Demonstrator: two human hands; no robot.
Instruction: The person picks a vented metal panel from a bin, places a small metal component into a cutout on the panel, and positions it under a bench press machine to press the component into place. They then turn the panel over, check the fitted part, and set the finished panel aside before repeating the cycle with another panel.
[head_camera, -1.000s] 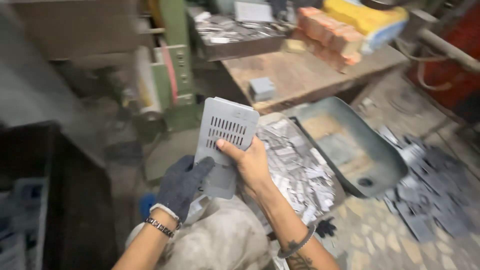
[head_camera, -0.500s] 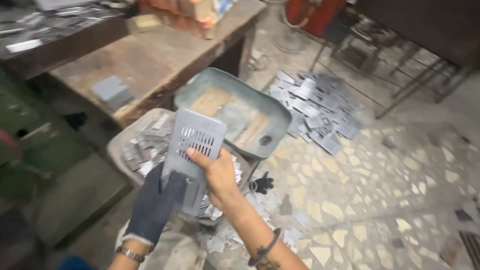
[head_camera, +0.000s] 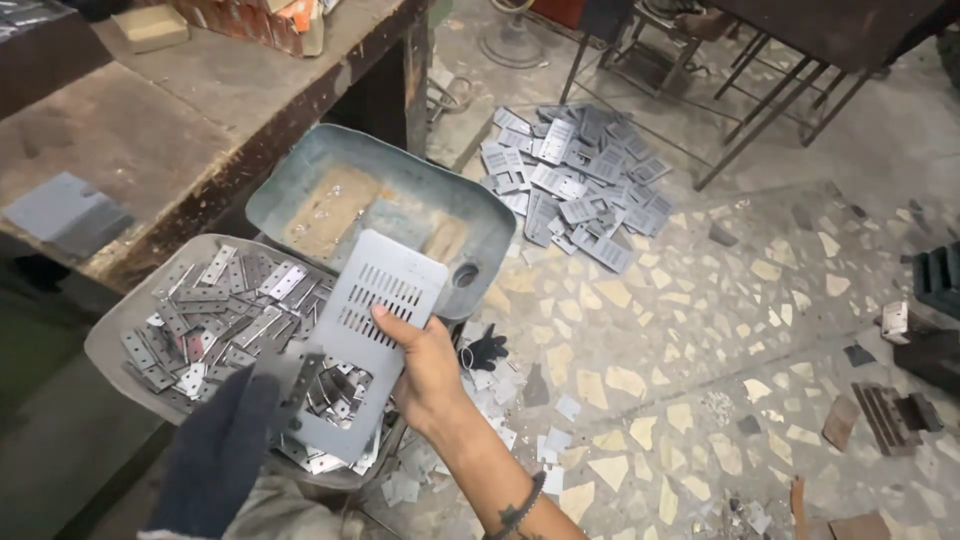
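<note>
Bare right hand (head_camera: 425, 365) pinching the edge of a grey rectangular slotted metal plate (head_camera: 365, 335), held over a round grey tray of small metal pieces (head_camera: 130, 335); dark-gloved left hand (head_camera: 225, 450) closed on the plate's lower corner, fingers hidden. Likely to slip or nick the bare fingers on the sheet edge, with so narrow a pinch. Compared with half a second ago, view swung further right: more terrazzo floor (head_camera: 700, 340), heap of similar grey plates (head_camera: 575, 185) nearer centre, wooden table (head_camera: 200, 90) pushed left.
</note>
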